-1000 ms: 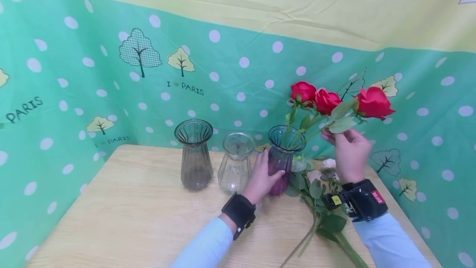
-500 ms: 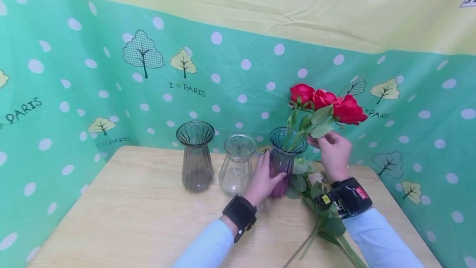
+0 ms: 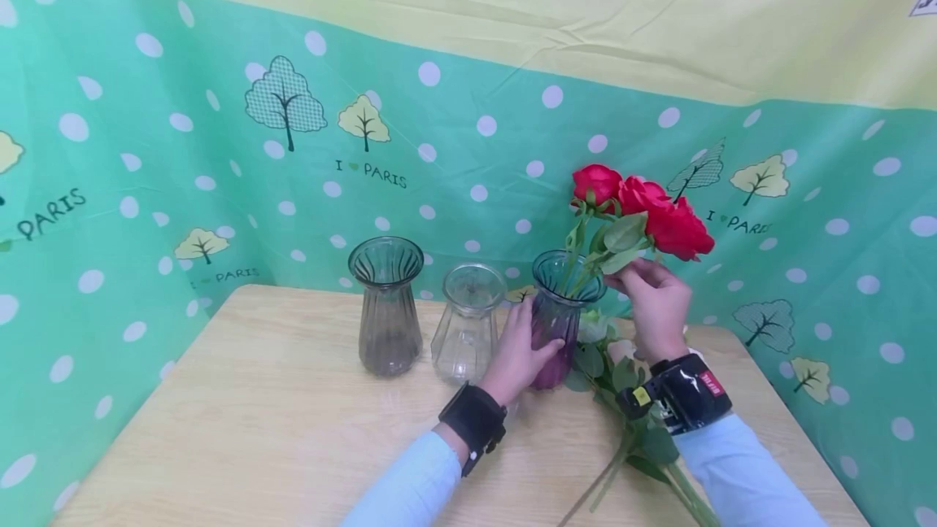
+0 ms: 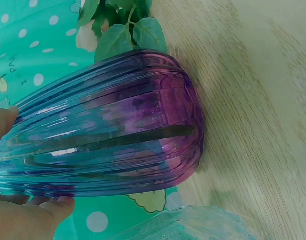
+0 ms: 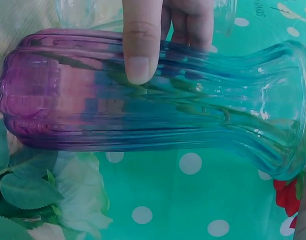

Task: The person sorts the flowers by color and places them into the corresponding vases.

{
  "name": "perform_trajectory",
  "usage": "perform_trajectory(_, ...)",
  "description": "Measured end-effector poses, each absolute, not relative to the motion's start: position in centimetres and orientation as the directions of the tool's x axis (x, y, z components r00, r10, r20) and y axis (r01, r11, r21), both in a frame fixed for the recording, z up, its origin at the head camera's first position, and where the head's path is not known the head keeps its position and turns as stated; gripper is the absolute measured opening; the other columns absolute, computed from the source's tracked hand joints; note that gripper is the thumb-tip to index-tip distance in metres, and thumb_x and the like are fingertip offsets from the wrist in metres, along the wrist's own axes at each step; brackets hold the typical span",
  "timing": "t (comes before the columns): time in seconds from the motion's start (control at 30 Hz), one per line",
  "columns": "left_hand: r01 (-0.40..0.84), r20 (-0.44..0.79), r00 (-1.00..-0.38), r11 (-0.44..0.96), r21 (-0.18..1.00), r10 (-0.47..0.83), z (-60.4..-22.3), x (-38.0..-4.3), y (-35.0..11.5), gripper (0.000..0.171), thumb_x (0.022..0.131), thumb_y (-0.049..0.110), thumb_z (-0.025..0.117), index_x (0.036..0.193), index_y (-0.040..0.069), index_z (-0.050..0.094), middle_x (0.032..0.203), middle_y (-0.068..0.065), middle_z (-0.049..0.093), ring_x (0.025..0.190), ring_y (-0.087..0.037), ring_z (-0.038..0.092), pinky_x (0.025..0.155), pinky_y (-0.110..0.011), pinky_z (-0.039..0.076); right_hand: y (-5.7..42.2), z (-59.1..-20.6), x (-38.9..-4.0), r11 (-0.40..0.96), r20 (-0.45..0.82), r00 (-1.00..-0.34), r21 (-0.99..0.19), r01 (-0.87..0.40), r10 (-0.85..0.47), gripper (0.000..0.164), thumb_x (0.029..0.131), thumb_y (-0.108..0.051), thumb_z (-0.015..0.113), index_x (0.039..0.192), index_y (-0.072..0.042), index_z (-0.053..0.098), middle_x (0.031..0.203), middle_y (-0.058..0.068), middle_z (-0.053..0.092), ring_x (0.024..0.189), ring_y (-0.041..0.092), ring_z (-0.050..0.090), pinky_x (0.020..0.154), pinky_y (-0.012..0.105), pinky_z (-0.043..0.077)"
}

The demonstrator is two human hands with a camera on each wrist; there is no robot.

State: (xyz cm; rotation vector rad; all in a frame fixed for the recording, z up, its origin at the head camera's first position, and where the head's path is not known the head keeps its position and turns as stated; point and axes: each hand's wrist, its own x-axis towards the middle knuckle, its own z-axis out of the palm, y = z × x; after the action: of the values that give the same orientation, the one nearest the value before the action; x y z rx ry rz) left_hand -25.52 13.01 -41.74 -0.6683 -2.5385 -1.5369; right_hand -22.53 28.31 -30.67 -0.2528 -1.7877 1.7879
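Observation:
My left hand (image 3: 516,358) grips the ribbed glass vase (image 3: 560,322), thumb on the near side. The vase is teal at its flared mouth and purple at the base, and stands upright on the table. Two red roses (image 3: 596,183) lean in it, their stems (image 4: 153,134) showing through the glass in the left wrist view. At the right of the mouth, my right hand (image 3: 657,307) pinches the stem of another red rose (image 3: 681,233), whose bloom tilts right beside the others. Leaves (image 3: 624,234) hang over the rim, and this rose's lower stem is hidden among them.
A clear glass vase (image 3: 463,344) stands just left of the held one, with a grey glass vase (image 3: 388,332) further left. Pale flowers with leafy stems (image 3: 615,397) lie on the table (image 3: 293,429) at right. A green dotted cloth (image 3: 410,120) hangs behind.
My right hand has moved left and slightly down toward the vase mouth, bringing its rose close against the other two. My left hand has kept its grip on the vase.

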Motion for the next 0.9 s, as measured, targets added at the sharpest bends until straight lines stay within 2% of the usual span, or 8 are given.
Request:
perform_trajectory(0.17, 0.419, 0.309, -0.898, 0.397, 0.816, 0.314, -41.68, -25.49, 13.02, 0.078, 0.086, 0.031, 0.067, 0.145, 0.001, 0.025, 0.139, -0.017, 0.041, 0.127, -0.031, 0.046, 0.106, -0.044, 0.042, 28.14, -30.50, -22.80, -0.056, 0.304, -0.798, -0.920, -0.387, 0.520, 0.010, 0.085, -0.010, 0.068, 0.089, -0.002, 0.071, 0.072, 0.001, 0.072, 0.065, 0.013, 0.070, 0.069, 0.024, 0.059)
perform_trajectory(0.27, 0.418, 0.306, -0.899, 0.401, 0.815, 0.314, -41.65, -25.50, 13.01, 0.079, 0.086, 0.031, 0.067, 0.145, 0.001, 0.025, 0.139, -0.017, 0.040, 0.127, -0.031, 0.046, 0.106, -0.044, 0.042, 28.04, -30.42, -22.91, -0.067, 0.305, -0.789, -0.915, -0.398, 0.533, 0.006, 0.085, -0.009, 0.068, 0.081, -0.006, 0.070, 0.068, 0.001, 0.071, 0.062, 0.012, 0.069, 0.066, 0.024, 0.059)
perform_trajectory(0.37, 0.415, 0.301, -0.900, 0.407, 0.814, 0.316, -41.64, -25.49, 12.97, 0.079, 0.086, 0.032, 0.066, 0.146, 0.001, 0.025, 0.139, -0.017, 0.040, 0.127, -0.031, 0.045, 0.106, -0.044, 0.041, 28.00, -30.38, -22.94, -0.040, 0.291, -0.785, -0.928, -0.371, 0.547, 0.006, 0.085, -0.008, 0.067, 0.080, -0.007, 0.070, 0.065, -0.001, 0.070, 0.060, 0.010, 0.068, 0.063, 0.021, 0.059)
perform_trajectory(0.5, 0.416, 0.304, -0.901, 0.413, 0.810, 0.311, -41.68, -25.44, 12.87, 0.080, 0.086, 0.032, 0.066, 0.146, 0.001, 0.024, 0.140, -0.017, 0.039, 0.128, -0.031, 0.045, 0.107, -0.044, 0.041, 28.11, -30.59, -22.98, -0.026, 0.259, -0.799, -0.946, -0.324, 0.543, 0.005, 0.086, -0.008, 0.066, 0.086, -0.005, 0.071, 0.067, -0.003, 0.071, 0.059, 0.009, 0.067, 0.062, 0.020, 0.058)
perform_trajectory(0.67, 0.423, 0.314, -0.899, 0.418, 0.804, 0.306, -41.74, -25.41, 12.83, 0.080, 0.086, 0.032, 0.067, 0.145, 0.000, 0.025, 0.139, -0.018, 0.040, 0.126, -0.031, 0.047, 0.106, -0.044, 0.042, 28.32, -30.92, -22.93, 0.052, 0.239, -0.805, -0.966, -0.252, 0.543, 0.025, 0.086, -0.014, 0.067, 0.103, 0.005, 0.068, 0.070, -0.008, 0.070, 0.059, 0.007, 0.064, 0.062, 0.018, 0.057)
perform_trajectory(0.77, 0.424, 0.313, -0.898, 0.423, 0.800, 0.309, -41.80, -25.46, 12.89, 0.079, 0.086, 0.033, 0.067, 0.145, 0.000, 0.025, 0.139, -0.017, 0.041, 0.126, -0.031, 0.047, 0.106, -0.043, 0.042, 28.39, -31.06, -22.76, 0.134, 0.223, -0.801, -0.975, -0.178, 0.555, 0.032, 0.086, -0.019, 0.067, 0.105, 0.007, 0.066, 0.063, -0.010, 0.066, 0.056, 0.005, 0.060, 0.059, 0.015, 0.053)
perform_trajectory(0.9, 0.427, 0.315, -0.897, 0.424, 0.798, 0.310, -41.76, -25.45, 12.95, 0.079, 0.086, 0.033, 0.066, 0.146, 0.001, 0.025, 0.140, -0.017, 0.040, 0.127, -0.030, 0.046, 0.106, -0.042, 0.041, 28.43, -31.17, -22.50, 0.170, 0.208, -0.802, -0.976, -0.135, 0.561, 0.031, 0.086, -0.024, 0.068, 0.101, 0.003, 0.067, 0.057, -0.010, 0.061, 0.055, 0.006, 0.056, 0.057, 0.015, 0.049)
